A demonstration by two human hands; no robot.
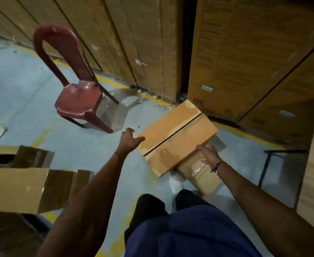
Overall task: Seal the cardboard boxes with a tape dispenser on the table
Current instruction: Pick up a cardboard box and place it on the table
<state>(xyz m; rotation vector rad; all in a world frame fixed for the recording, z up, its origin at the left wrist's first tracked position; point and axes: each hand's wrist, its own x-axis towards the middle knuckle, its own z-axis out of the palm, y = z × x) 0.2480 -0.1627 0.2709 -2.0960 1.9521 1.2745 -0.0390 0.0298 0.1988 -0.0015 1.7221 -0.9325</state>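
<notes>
My left hand (129, 140) reaches to the near-left corner of the closed brown cardboard box (178, 135), fingers spread and relaxed, thumb touching its edge. My right hand (207, 155) lies fingers straight against the box's near-right side; its palm is hidden, and it appears to grasp nothing. The box sits tilted on a second taped cardboard box (198, 171), mostly covered. Seam between flaps untaped. Grey concrete floor (31, 104) with yellow lines; tall stacked cartons (245, 52) far side; red plastic chair (78, 84) left; open cartons (22, 182) near left, cut off.
</notes>
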